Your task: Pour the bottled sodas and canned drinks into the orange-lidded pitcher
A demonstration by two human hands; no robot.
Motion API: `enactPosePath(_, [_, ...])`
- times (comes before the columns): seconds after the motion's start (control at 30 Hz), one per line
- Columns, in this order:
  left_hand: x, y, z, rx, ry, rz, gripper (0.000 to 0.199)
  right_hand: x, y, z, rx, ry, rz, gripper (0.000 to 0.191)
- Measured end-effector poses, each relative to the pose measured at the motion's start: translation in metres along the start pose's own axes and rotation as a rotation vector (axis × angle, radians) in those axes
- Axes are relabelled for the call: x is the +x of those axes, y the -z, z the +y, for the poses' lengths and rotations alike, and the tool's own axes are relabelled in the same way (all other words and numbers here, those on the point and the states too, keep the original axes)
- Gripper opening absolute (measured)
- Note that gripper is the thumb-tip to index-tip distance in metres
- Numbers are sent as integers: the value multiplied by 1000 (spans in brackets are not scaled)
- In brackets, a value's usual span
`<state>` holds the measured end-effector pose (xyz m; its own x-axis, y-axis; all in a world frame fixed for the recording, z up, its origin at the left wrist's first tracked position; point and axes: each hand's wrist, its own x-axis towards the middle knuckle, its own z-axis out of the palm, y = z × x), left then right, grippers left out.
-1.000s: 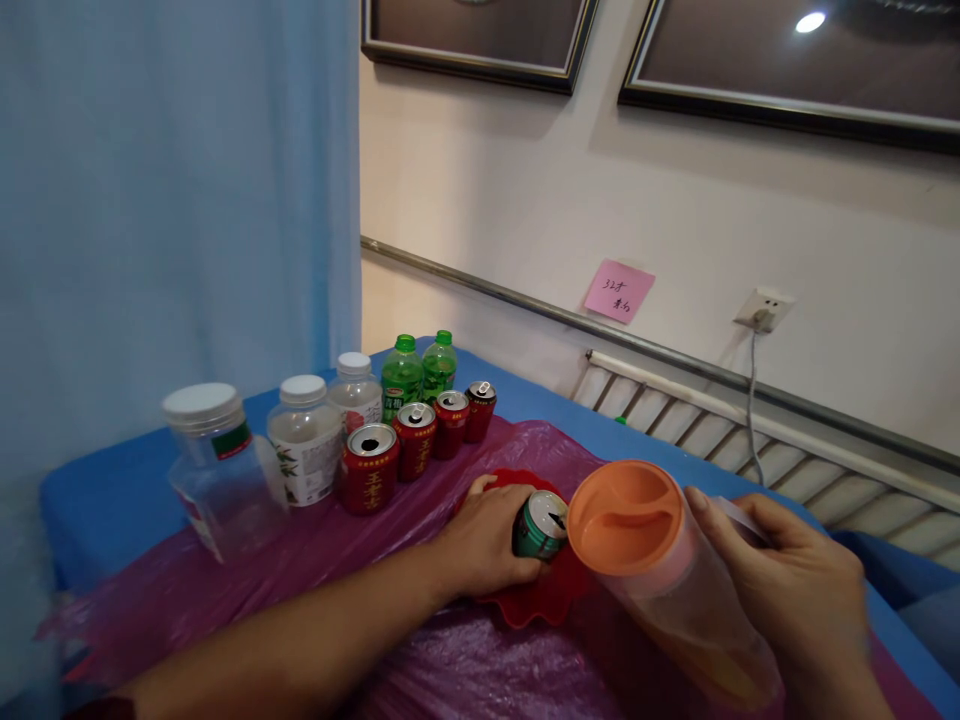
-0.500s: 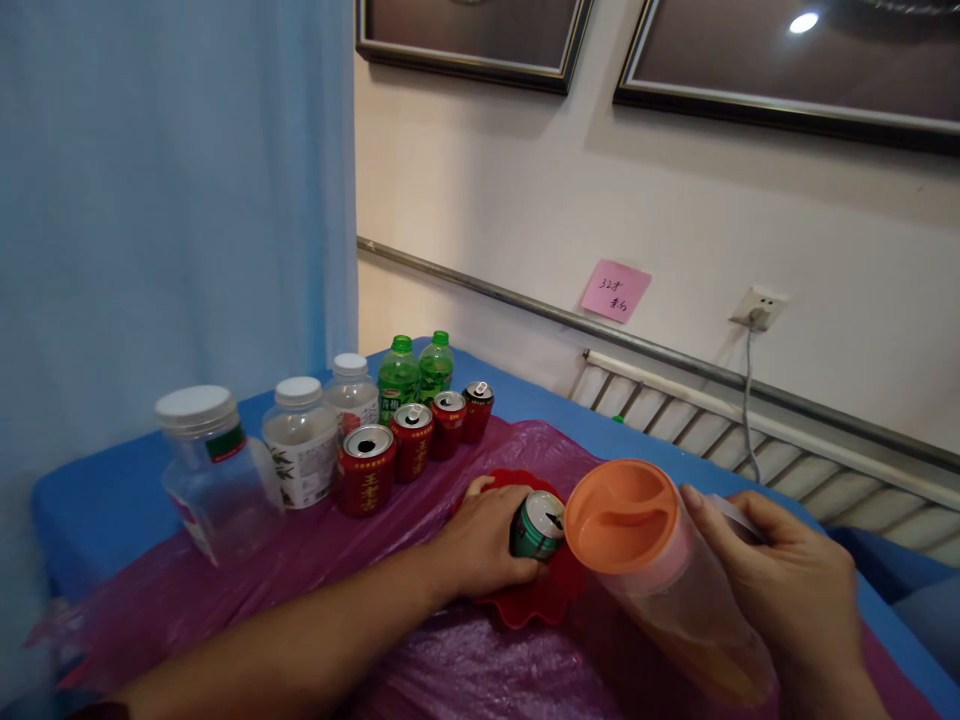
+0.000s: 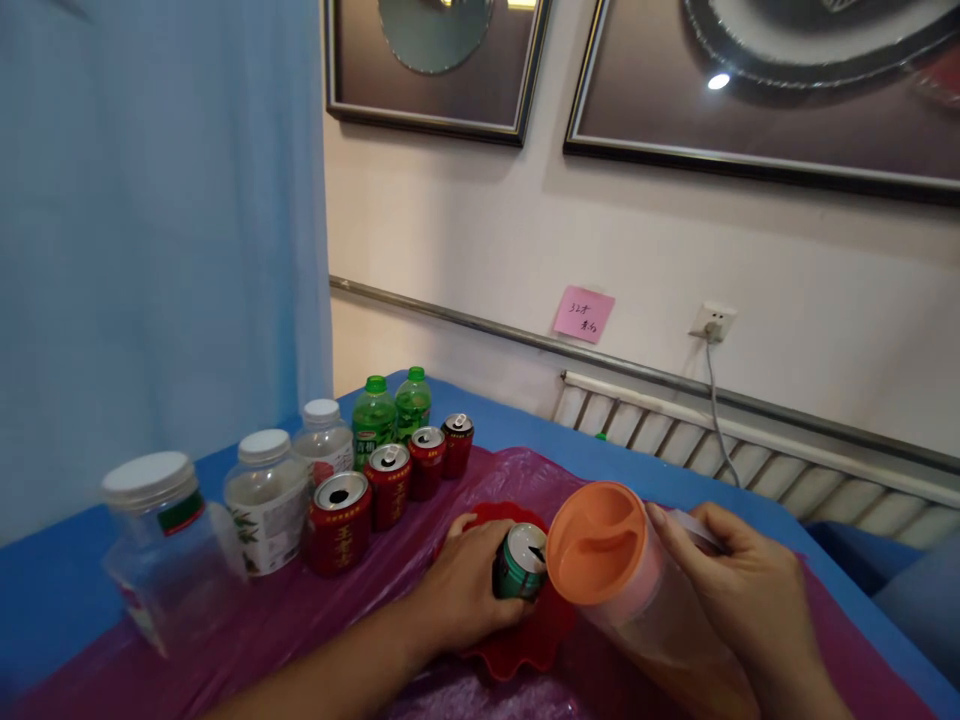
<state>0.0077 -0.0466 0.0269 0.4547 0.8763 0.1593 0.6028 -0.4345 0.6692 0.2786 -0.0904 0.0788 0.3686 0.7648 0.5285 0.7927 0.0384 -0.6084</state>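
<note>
My left hand (image 3: 469, 585) is closed around a green can (image 3: 522, 563), its opened top tilted toward the right. Beneath the can lies a red scalloped dish (image 3: 517, 650), partly covered by my hand. My right hand (image 3: 742, 590) grips the handle of a clear pitcher (image 3: 667, 630) with an orange lid (image 3: 596, 545). The pitcher leans left, so its lid comes right up beside the can's top; whether they touch I cannot tell. Brownish liquid shows low in the pitcher. No stream between lid and can is visible.
Several red cans (image 3: 339, 520) stand in a row on the purple plastic sheet (image 3: 292, 640). Behind them are clear jars with white lids (image 3: 266, 500) and two green bottles (image 3: 375, 415). A blue-covered table (image 3: 510, 430) meets a radiator (image 3: 645, 430); a blue curtain (image 3: 157, 220) hangs left.
The view has tilted up and shifted right, so everything appears lower and further left. Both hands keep their hold on the can and the pitcher, in about the same arrangement.
</note>
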Motion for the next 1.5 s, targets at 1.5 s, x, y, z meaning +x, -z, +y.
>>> enactPosePath(1.5, [-2, 3, 3, 6, 7, -20, 54, -3, 3, -1, -22, 43, -12, 58])
